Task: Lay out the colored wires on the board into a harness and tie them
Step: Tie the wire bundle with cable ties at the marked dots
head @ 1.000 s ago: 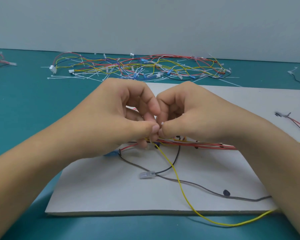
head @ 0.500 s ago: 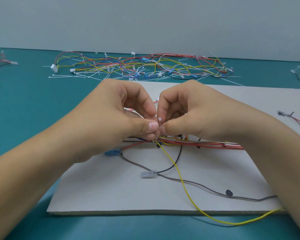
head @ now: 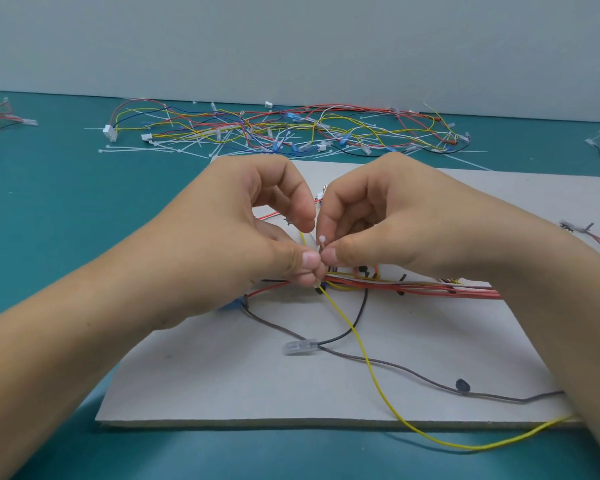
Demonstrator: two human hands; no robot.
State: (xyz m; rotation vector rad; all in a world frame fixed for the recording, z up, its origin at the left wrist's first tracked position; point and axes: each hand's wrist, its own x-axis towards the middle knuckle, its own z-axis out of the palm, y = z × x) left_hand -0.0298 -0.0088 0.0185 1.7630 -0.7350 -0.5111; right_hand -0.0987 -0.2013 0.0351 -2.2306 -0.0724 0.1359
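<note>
We are at the tying step: our left hand (head: 243, 244) and right hand (head: 388, 233) both pinch a white cable tie (head: 322, 241) just above the red wire bundle (head: 413, 289) on the board (head: 257, 386), its tail apparently not yet cinched, so next we pull it snug.

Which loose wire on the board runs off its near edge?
The yellow wire: it crosses the board's near edge onto the teal table. The grey wire and the black wire lie on the board where visible.
</note>
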